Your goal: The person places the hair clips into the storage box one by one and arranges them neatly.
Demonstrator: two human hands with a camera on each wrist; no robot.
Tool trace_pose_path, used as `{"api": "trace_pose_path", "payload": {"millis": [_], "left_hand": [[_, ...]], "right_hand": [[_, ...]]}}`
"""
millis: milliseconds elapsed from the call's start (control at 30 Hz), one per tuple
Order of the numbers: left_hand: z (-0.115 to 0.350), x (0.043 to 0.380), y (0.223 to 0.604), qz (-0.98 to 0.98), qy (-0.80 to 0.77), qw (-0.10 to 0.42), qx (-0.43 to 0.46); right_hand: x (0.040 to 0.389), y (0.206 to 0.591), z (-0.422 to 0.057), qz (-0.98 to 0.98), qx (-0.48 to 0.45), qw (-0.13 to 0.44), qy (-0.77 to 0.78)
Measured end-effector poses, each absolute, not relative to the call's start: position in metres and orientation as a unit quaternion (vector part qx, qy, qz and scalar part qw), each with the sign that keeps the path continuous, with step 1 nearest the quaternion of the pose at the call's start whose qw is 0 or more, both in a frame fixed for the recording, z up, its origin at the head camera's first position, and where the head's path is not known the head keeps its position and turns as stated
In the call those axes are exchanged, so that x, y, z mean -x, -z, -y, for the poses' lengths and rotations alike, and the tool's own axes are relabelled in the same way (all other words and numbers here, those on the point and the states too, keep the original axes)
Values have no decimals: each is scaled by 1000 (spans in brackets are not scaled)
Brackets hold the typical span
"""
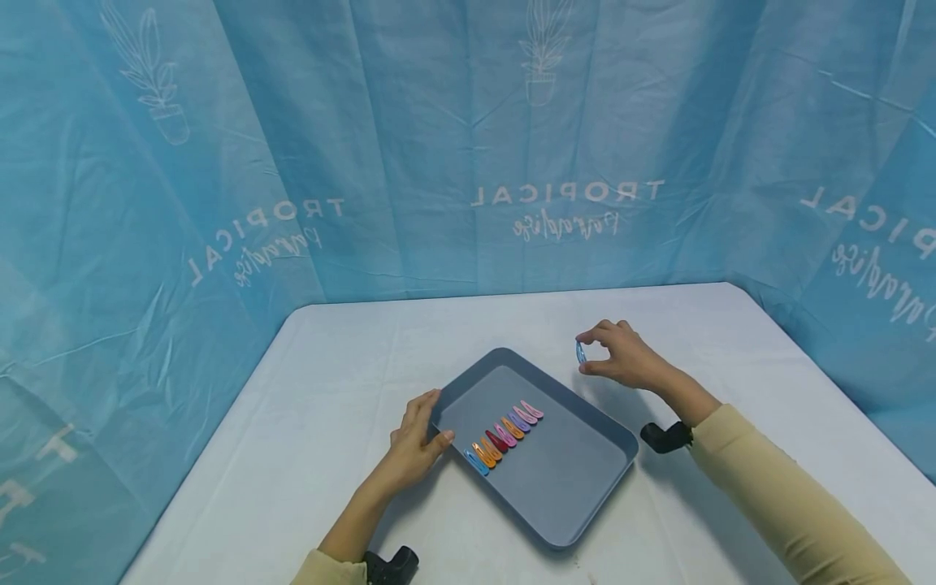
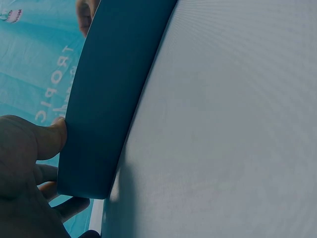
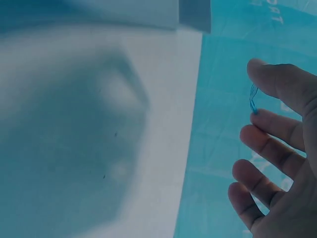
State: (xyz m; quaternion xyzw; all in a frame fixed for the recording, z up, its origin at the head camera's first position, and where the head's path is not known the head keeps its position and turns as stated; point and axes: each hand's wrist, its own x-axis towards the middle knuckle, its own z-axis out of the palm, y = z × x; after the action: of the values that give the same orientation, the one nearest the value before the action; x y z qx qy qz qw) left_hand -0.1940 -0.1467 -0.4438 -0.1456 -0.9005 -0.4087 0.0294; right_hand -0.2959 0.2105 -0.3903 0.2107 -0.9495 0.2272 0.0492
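Observation:
My right hand [image 1: 621, 355] pinches a blue snap hair clip [image 1: 581, 352] between thumb and fingertip, up beyond the tray's far right side. In the right wrist view the clip [image 3: 253, 99] stands on end between thumb and finger, the other fingers loosely bent. My left hand [image 1: 415, 443] holds the left corner of a grey-blue rectangular tray [image 1: 563, 479], thumb at one side and fingers round the other. In the tray, several snap hair clips lie side by side in a diagonal row: blue, orange, a red clip [image 1: 496, 441], pink, purple and light pink.
The tray sits turned at an angle on a white-covered table [image 1: 351, 366]. A blue printed curtain [image 1: 409, 162] hangs behind and at both sides of the table. Black wrist straps with cameras [image 1: 665, 437] sit on both wrists.

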Motion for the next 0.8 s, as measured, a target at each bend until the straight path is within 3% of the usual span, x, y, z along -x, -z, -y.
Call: {"api": "trace_pose_path", "payload": {"millis": [567,800], "left_hand": [[146,195,444,896,423,21,136],[146,194,444,896,420,24,139]], "right_hand": [[287,390,-179,927,-282,32,-244],[285,394,-170,911,-320,-5,-259]]}}
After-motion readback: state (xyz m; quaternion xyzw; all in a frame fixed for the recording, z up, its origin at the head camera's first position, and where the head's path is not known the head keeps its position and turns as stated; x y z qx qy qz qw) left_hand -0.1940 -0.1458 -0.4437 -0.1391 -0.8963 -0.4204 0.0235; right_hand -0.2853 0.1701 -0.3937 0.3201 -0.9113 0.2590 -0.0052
